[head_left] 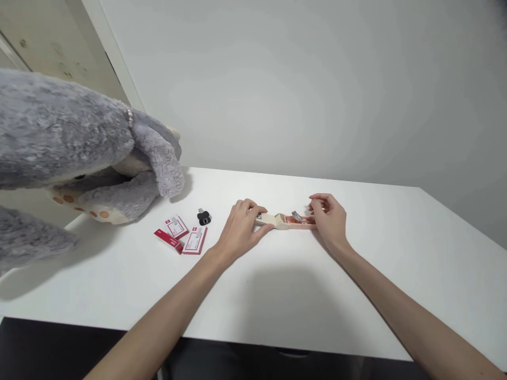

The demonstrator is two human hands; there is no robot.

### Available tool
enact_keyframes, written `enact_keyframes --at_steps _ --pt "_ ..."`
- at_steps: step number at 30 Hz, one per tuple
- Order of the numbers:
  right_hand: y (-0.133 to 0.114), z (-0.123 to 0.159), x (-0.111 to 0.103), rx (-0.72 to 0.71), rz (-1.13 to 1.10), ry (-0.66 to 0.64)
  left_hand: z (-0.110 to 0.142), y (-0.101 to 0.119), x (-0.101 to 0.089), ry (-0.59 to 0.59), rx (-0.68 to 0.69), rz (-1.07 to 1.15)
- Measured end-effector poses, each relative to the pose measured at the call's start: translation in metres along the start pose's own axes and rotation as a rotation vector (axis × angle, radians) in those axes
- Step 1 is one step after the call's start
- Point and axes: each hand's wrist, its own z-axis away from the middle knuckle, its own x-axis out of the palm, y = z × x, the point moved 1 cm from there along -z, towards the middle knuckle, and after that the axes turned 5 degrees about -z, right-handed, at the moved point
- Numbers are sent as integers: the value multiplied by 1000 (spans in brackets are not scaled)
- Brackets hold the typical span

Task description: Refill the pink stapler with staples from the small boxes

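A narrow hinged case (282, 221) lies open on the table, cream on its left half and lined in pink on its right. Inside the pink half are brownish-orange patches, and a small silver metal piece (297, 215) sticks up at a slant. My left hand (242, 226) grips the cream end, its thumb along the near edge and its fingers over the far side. At the pink end is my right hand (329, 217), its fingers curled together; whatever they pinch, if anything, is hidden.
Left of my left hand lie two white-and-red boxes (194, 240) (176, 226), a slim red box (168, 241) and a black lobed gadget (204, 217) with a metal plug. A large grey plush toy (166, 163) leans over the table's left side. A wall (277, 95) rises behind.
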Motion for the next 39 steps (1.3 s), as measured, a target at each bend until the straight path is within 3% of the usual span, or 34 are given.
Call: enact_keyframes --at_steps 6,11,19,26,33,39 --pt "-25 27 10 -280 191 11 2 1 0 90 6 36" --pt "-29 51 21 -407 176 -239 5 6 -4 177 -53 51" --pt "-14 63 23 -365 208 -632 22 14 -15 349 -107 -108" --pt "-19 60 21 -351 174 -641 68 16 -46 342 -63 -351" --pt "-19 58 20 -351 156 -599 117 -15 -99 458 -406 -396" --pt "-14 59 23 -382 118 -659 151 -44 -120 395 -592 -223"
